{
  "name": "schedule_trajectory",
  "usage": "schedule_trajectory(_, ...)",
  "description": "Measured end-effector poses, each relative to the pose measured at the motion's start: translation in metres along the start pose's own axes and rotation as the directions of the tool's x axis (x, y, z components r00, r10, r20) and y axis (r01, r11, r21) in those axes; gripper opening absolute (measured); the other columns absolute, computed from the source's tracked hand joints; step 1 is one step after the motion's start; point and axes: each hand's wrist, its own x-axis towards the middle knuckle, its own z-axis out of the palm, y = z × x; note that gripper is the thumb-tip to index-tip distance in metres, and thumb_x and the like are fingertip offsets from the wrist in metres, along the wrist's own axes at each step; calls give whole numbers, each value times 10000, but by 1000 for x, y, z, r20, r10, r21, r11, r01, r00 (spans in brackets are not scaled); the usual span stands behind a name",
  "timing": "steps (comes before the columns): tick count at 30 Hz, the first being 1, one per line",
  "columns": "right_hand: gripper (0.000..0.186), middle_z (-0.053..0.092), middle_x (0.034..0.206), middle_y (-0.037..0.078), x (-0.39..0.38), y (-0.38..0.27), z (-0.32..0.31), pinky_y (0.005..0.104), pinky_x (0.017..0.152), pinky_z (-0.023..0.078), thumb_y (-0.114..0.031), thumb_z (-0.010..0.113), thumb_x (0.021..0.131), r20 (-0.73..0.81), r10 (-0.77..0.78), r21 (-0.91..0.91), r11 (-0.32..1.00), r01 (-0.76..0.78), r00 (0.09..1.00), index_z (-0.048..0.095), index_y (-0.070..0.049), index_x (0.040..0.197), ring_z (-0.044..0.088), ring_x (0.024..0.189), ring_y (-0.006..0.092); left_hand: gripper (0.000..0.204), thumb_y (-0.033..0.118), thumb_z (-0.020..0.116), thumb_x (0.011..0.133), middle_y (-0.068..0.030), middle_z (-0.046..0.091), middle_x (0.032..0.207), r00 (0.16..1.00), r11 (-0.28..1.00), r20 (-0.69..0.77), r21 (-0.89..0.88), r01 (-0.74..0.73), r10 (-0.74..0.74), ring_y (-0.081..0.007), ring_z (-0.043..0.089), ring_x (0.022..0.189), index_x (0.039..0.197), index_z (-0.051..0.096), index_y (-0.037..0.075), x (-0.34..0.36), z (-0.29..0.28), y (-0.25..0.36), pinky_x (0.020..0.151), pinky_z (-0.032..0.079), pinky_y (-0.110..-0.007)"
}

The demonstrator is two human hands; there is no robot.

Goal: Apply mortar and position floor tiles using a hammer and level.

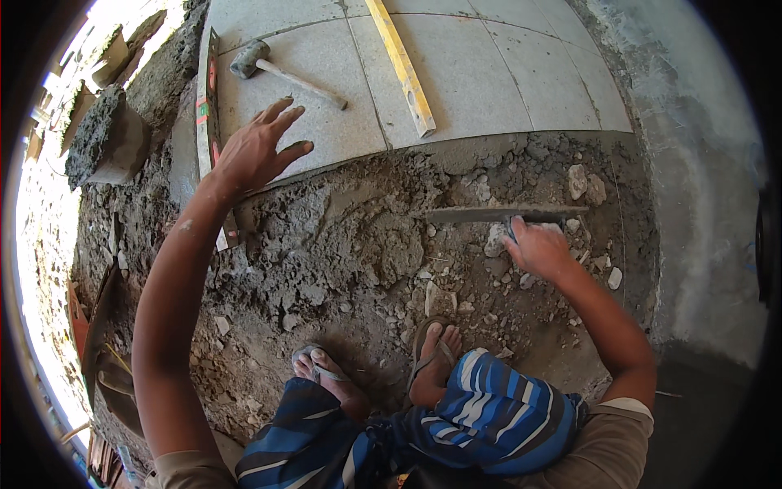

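My right hand [538, 247] is closed on the handle of a long flat trowel [476, 215], its blade seen nearly edge-on. The trowel is over rough ground strewn with stones, and I cannot tell whether its blade touches the surface. Out to the left, my left hand [257, 153] is open and empty, fingers spread, above the front edge of the pale floor tiles [326, 90]. Between the hands, wet grey mortar [366, 224] lies in a lumpy bed against the tile edge.
On the tiles rest a rubber mallet [248, 60] and a yellow straightedge [401, 69]. A spirit level [204, 114] runs along their left side. Mortar-filled buckets [122, 147] stand at far left. Loose stones [577, 182] dot the ground; a smooth concrete strip [692, 244] borders the right.
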Motion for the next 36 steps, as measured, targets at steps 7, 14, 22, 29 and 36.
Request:
schedule_trajectory(7, 419, 734, 812, 207, 29, 3, -81, 550, 705, 557, -401, 463, 1068, -39, -62, -407, 913, 41, 997, 518, -25, 1243, 729, 772, 417, 649, 440, 722, 952, -226, 500, 1531, 977, 932, -185, -360, 34, -107, -397, 518, 1389, 1446, 564, 50, 15, 11, -8, 1132, 441, -471)
schedule_trajectory(14, 368, 758, 901, 141, 75, -52, -118, 489, 718, 584, -271, 401, 1081, 67, -216, -628, 750, 210, 974, 551, -32, 1318, 749, 824, 346, 643, 478, 733, 938, -196, 577, 1466, 914, 806, -302, -590, 45, -272, -362, 583, 1323, 1417, 604, 69, -25, -17, -5, 1079, 494, -480)
schedule_trajectory(22, 350, 767, 923, 119, 111, -65, -115, 482, 740, 582, -205, 405, 1056, -1, -283, -618, 754, 222, 959, 587, -16, 1287, 750, 864, 330, 598, 434, 719, 958, -187, 601, 1436, 880, 752, -213, -624, 212, -425, -325, 553, 1360, 1411, 607, 60, -87, -23, 5, 1095, 476, -468)
schedule_trajectory(29, 264, 753, 816, 151, 114, 13, -97, 486, 642, 578, -142, 474, 999, -96, -327, -598, 774, 209, 940, 624, 32, 1127, 752, 790, 352, 614, 410, 716, 971, -196, 591, 1448, 799, 622, -136, -706, 337, -586, -314, 537, 1377, 1456, 570, 61, -129, -12, 52, 1117, 449, -453)
schedule_trajectory(36, 278, 745, 779, 140, 88, 44, -114, 474, 623, 573, -137, 476, 991, -53, -494, -648, 678, 347, 868, 652, 35, 1120, 742, 729, 336, 559, 350, 695, 999, -181, 600, 1437, 753, 535, -138, -785, 313, -644, -306, 539, 1373, 1459, 565, 60, -145, 0, 116, 1120, 448, -448)
